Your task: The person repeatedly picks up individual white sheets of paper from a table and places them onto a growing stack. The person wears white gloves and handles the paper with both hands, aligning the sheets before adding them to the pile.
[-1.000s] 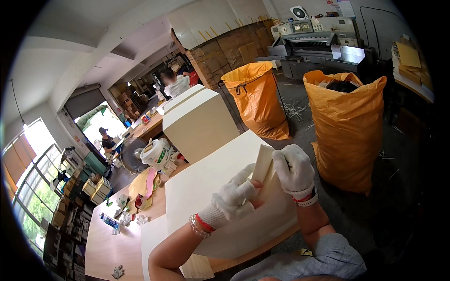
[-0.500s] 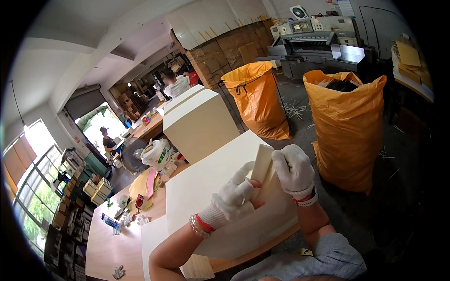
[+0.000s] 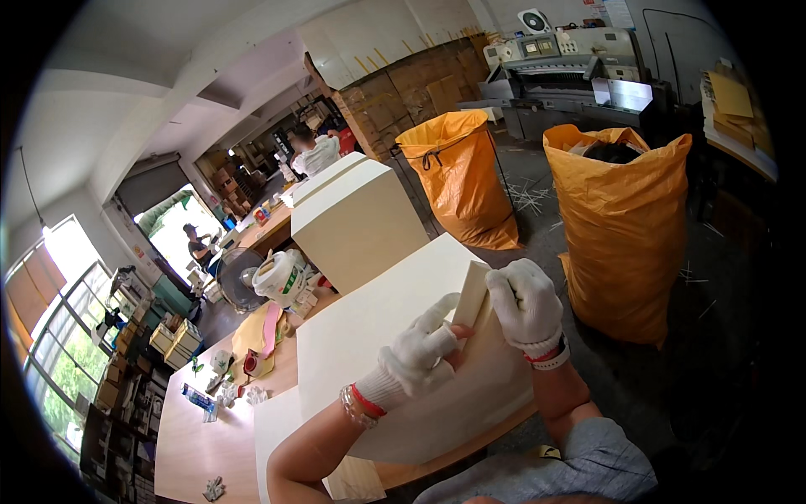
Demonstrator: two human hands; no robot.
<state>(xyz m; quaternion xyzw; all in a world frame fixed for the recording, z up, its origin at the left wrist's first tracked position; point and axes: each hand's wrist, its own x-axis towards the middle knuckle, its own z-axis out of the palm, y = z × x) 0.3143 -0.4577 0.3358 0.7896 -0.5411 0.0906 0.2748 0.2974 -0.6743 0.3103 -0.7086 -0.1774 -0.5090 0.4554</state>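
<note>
A tall stack of cream paper sheets (image 3: 382,307) stands on the table in front of me. At its right corner a thick wad of sheets (image 3: 472,294) is raised, its cut edge facing up. My left hand (image 3: 420,349), in a white glove with bare fingertips showing, pinches the near left side of this wad. Against the wad's right side my right hand (image 3: 527,304), also in a white glove, is closed with its fingers curled; its fingertips are hidden.
A second paper stack (image 3: 361,218) stands beyond mine. Two orange sacks (image 3: 462,181) (image 3: 621,235) stand on the floor at right. The wooden table (image 3: 201,445) holds a white bucket (image 3: 281,277), tape roll (image 3: 252,363) and blue can (image 3: 197,397). Farther off are a fan (image 3: 238,277) and two people.
The raised wad has shifted slightly right and its parts have come together. My left fingers have moved slightly along it; my right hand is nearly still. A distant person near the doorway has shifted.
</note>
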